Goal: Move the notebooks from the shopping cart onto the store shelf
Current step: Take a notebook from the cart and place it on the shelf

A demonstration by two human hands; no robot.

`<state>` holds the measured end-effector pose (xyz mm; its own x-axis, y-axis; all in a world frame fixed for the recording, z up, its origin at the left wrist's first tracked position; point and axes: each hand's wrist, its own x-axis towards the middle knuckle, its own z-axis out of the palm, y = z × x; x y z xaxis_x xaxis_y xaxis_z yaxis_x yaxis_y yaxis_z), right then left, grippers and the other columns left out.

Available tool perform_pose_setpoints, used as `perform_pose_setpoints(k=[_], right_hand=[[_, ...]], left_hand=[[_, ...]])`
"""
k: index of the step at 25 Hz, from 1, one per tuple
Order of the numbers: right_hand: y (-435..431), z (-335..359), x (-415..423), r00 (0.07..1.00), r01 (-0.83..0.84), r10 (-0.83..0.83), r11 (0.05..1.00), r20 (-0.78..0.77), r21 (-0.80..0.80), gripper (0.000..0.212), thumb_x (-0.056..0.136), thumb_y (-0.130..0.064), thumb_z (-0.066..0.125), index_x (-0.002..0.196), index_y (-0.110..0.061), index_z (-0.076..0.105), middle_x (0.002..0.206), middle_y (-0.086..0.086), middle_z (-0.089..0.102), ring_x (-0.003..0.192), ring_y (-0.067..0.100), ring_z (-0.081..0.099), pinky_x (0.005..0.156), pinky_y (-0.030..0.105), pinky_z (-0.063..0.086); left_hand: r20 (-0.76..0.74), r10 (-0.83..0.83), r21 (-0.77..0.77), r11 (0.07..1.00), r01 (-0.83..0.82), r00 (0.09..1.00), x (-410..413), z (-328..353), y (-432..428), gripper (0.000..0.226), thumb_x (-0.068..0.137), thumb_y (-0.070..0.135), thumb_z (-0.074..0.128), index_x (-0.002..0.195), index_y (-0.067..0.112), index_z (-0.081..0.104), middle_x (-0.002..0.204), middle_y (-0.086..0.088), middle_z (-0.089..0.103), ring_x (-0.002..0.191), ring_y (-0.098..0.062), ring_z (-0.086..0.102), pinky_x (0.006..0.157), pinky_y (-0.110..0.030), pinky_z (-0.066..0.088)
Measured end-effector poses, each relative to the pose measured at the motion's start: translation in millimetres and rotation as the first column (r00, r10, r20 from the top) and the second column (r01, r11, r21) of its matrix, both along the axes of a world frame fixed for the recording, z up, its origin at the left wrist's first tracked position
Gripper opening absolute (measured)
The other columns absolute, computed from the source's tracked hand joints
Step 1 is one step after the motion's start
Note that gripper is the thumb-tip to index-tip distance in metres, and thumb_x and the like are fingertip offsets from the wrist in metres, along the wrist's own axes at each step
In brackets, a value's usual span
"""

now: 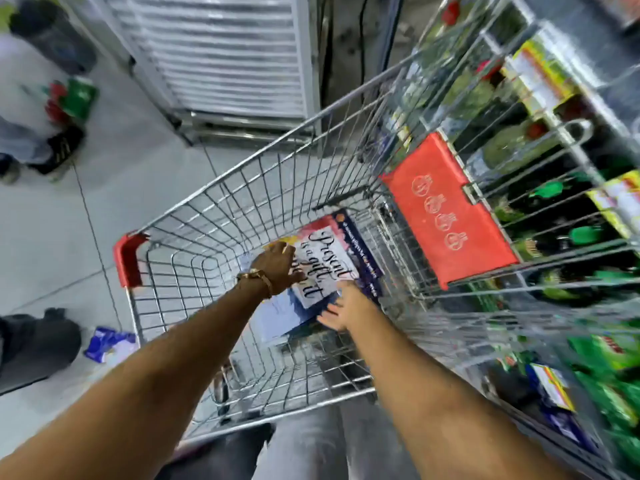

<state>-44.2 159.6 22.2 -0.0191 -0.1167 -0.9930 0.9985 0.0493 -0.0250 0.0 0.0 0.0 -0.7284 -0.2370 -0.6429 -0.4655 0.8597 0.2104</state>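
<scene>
A wire shopping cart (194,216) stands in front of me with a stack of notebooks (325,258) in its basket; the top one has a white panel with script lettering and a dark blue edge. Both my arms reach down into the basket. My left hand (277,265), with a wristband, rests on the left edge of the top notebook, fingers curled on it. At the notebook's near right corner is my right hand (341,308), fingers spread, touching or just above it. The store shelf (568,109) runs along the right.
The cart's red child-seat flap (446,209) stands up on the right side. Green packets and bottles fill the shelf behind the cart. A white slatted unit (228,53) stands ahead. Another person's shoes (52,150) and a blue packet (107,344) are on the floor left.
</scene>
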Motion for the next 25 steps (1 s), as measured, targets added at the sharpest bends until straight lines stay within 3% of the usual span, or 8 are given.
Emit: perform_pose_setpoints(k=[2, 4, 12, 14, 18, 20, 22, 25], right_hand=[[-8.7, -32.3, 7.6, 0.999, -0.028, 0.026, 0.997, 0.030, 0.076, 0.048, 0.095, -0.036, 0.044, 0.135, -0.009, 0.043, 0.148, 0.013, 0.039, 0.132, 0.032, 0.043, 0.095, 0.042, 0.049], [-11.0, -65.9, 15.0, 0.999, -0.001, -0.004, 0.993, 0.034, 0.122, 0.053, 0.092, -0.035, 0.049, 0.137, -0.010, 0.041, 0.150, 0.013, 0.037, 0.129, 0.033, 0.045, 0.078, 0.040, 0.048], [-17.1, -100.9, 10.6, 0.986, 0.100, -0.126, 0.971, 0.109, 0.217, 0.056, 0.089, -0.033, 0.052, 0.140, -0.013, 0.039, 0.146, 0.008, 0.042, 0.133, 0.027, 0.043, 0.088, 0.040, 0.043], [-17.5, -99.2, 10.2, 0.991, 0.036, -0.063, 0.976, 0.119, 0.217, 0.059, 0.083, -0.038, 0.057, 0.134, -0.015, 0.042, 0.143, 0.007, 0.045, 0.130, 0.028, 0.045, 0.086, 0.039, 0.044], [-10.9, -83.2, 0.7, 0.981, -0.167, 0.146, 0.970, 0.125, 0.176, 0.059, 0.078, -0.044, 0.058, 0.129, -0.016, 0.047, 0.136, 0.009, 0.050, 0.116, 0.032, 0.055, 0.079, 0.040, 0.050], [-2.4, -64.6, -8.1, 0.964, -0.242, 0.220, 0.959, 0.151, 0.148, 0.041, 0.085, -0.035, 0.056, 0.117, -0.009, 0.054, 0.121, 0.012, 0.057, 0.104, 0.029, 0.058, 0.085, 0.042, 0.049], [8.8, -34.5, -17.8, 0.945, -0.322, 0.314, 0.940, 0.088, 0.113, 0.016, 0.090, -0.020, 0.053, 0.085, -0.005, 0.054, 0.091, 0.012, 0.055, 0.086, 0.026, 0.056, 0.089, 0.045, 0.047], [37.2, 22.5, -29.7, 0.916, -0.392, 0.399, 0.912, -0.044, 0.121, 0.033, 0.097, -0.003, 0.042, 0.063, -0.005, 0.041, 0.064, 0.015, 0.048, 0.058, 0.023, 0.048, 0.098, 0.036, 0.047]], left_hand=[[-0.035, 0.063, 0.008, 0.998, -0.062, 0.997, -13.7, -18.1, -5.9, 0.077, 0.086, 0.043, 0.062, 0.146, 0.007, 0.028, 0.152, -0.022, 0.031, 0.138, -0.037, 0.035, 0.112, -0.043, 0.034], [-0.085, 0.110, -0.013, 0.994, -0.111, 0.990, -27.8, -32.2, -11.3, 0.075, 0.083, 0.034, 0.067, 0.143, 0.006, 0.032, 0.147, -0.023, 0.037, 0.134, -0.037, 0.039, 0.110, -0.042, 0.035], [-0.035, 0.082, -0.169, 0.982, -0.087, 0.996, -46.8, -56.6, -18.2, 0.075, 0.072, 0.034, 0.076, 0.134, 0.011, 0.042, 0.135, -0.022, 0.042, 0.123, -0.041, 0.044, 0.097, -0.048, 0.041], [-0.053, 0.119, -0.134, 0.983, -0.125, 0.991, -49.9, -51.7, -17.3, 0.082, 0.065, 0.031, 0.083, 0.133, 0.010, 0.042, 0.134, -0.022, 0.042, 0.123, -0.041, 0.045, 0.096, -0.047, 0.042], [-0.106, 0.156, -0.063, 0.985, -0.164, 0.982, -47.8, -22.2, -6.1, 0.068, 0.071, 0.025, 0.078, 0.127, 0.011, 0.041, 0.119, -0.020, 0.055, 0.102, -0.041, 0.062, 0.071, -0.042, 0.049], [-0.158, 0.074, -0.108, 0.990, -0.092, 0.985, -37.5, 0.3, 4.5, 0.058, 0.080, 0.026, 0.068, 0.130, 0.015, 0.041, 0.105, -0.019, 0.067, 0.093, -0.039, 0.065, 0.064, -0.037, 0.043], [-0.256, 0.025, -0.123, 0.991, -0.058, 0.966, -22.8, 28.6, 19.3, 0.051, 0.083, 0.024, 0.063, 0.131, 0.019, 0.045, 0.098, -0.015, 0.071, 0.088, -0.037, 0.067, 0.061, -0.034, 0.042], [-0.468, 0.037, -0.081, 0.993, -0.084, 0.883, -0.3, 81.5, 47.0, 0.043, 0.076, 0.013, 0.067, 0.115, 0.024, 0.054, 0.088, -0.009, 0.075, 0.077, -0.035, 0.070, 0.055, -0.033, 0.047]])
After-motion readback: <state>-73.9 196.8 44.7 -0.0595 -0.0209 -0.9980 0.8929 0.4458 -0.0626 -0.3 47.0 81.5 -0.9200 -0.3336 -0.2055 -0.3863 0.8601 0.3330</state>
